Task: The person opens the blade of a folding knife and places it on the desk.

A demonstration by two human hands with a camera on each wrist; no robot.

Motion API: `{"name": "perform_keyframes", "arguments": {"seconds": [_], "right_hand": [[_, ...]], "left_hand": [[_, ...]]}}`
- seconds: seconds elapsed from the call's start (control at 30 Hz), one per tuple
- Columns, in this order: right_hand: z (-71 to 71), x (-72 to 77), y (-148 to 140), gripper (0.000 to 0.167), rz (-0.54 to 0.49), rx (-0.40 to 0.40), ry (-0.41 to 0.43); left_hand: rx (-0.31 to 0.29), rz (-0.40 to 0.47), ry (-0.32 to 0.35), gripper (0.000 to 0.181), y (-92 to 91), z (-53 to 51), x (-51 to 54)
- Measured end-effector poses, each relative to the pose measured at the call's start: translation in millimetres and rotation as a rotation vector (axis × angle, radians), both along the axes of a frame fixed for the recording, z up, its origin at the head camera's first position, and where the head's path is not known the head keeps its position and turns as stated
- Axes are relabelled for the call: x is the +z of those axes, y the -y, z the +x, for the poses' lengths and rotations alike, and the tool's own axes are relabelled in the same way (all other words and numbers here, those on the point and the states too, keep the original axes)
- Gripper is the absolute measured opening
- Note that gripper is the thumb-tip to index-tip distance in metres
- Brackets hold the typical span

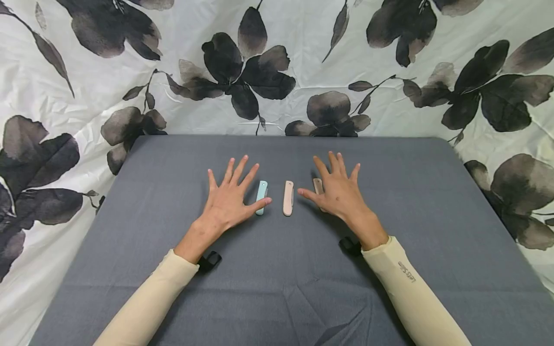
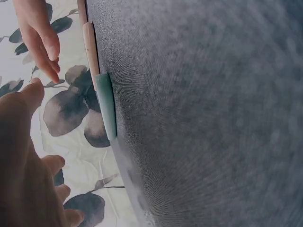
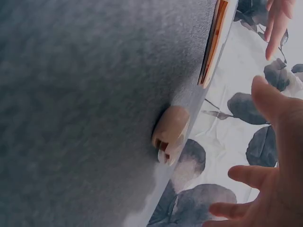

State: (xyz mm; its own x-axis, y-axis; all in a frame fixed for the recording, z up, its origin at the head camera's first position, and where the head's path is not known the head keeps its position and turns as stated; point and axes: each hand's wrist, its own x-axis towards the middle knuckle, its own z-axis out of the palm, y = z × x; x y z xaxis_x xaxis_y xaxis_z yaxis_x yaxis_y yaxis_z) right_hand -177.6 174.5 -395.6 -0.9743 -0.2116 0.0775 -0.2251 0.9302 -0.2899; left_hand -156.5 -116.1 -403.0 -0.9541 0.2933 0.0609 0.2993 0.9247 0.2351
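Three slim folding knives lie side by side on the grey table, each with a small hole at its far end. The light-blue knife [image 1: 261, 191] is at left, the pale pink knife [image 1: 287, 198] in the middle, and the tan knife [image 1: 318, 185] at right. With fingers spread, my left hand [image 1: 227, 197] hovers beside the light-blue knife, its thumb crossing over it in the head view. My right hand [image 1: 339, 192], likewise spread, hovers over the tan knife and hides much of it. Both hands hold nothing. The right wrist view shows the tan knife [image 3: 171, 127] below the hand.
The grey cloth-covered table [image 1: 277, 259] has creases near its front. A white floral cloth [image 1: 311, 57] hangs behind and beside it. Black wrist cameras, such as the left camera [image 1: 209, 261], sit under the cream sleeves [image 1: 151, 298].
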Motion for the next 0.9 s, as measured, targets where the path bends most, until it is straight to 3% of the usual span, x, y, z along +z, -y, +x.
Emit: {"name": "perform_keyframes", "arguments": {"seconds": [0.13, 0.37, 0.57, 0.9], "right_hand": [[-1.9, 1.4, 5, 0.084, -0.028, 0.026, -0.001], [-7.2, 4.8, 16, 0.060, -0.118, 0.084, 0.039], [-9.7, 6.2, 26, 0.052, -0.181, 0.125, 0.016], [-13.8, 11.5, 43, 0.045, -0.159, 0.151, 0.059]], "left_hand": [[-0.020, 0.032, 0.011, 0.091, -0.2, -1.3, 1.6], [-0.038, 0.157, -0.038, 0.074, -0.2, -3.3, 6.0], [-0.008, 0.185, 0.009, 0.067, 0.3, -2.8, 7.3], [0.006, 0.194, 0.044, 0.059, 5.4, -2.5, 11.3]]}}
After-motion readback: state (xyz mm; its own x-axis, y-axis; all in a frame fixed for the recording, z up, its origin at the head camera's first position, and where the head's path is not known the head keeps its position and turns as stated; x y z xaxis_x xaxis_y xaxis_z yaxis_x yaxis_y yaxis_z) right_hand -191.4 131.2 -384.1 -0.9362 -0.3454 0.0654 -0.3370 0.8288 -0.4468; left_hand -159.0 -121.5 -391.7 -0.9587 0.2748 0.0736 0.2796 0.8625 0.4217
